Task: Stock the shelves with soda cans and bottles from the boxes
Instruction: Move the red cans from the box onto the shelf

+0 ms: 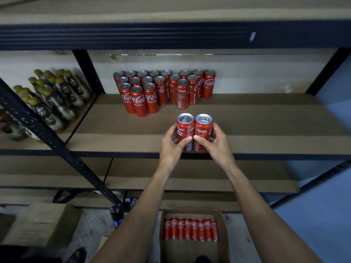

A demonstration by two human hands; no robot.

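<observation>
Both hands are full here: the left hand (171, 145) is wrapped round one red cola can (184, 130) and the right hand (216, 145) is wrapped round a second can (203, 130). The two cans are upright and pressed side by side, thumbs across the fronts. They're right at the front edge of the middle shelf (266, 126), and I honestly can't tell if the bottoms are sitting on the board or just above it. Further back on that shelf there's a cluster of cans (163, 88) standing against the rear wall, well apart from the pair. Down on the floor below the arms there's an open cardboard box (225, 234) with a row of cans (190, 229) lying at its far end. The bay to the left holds rows of green-capped bottles (51, 95), and a closed box (41, 223) sits on the floor under them.
</observation>
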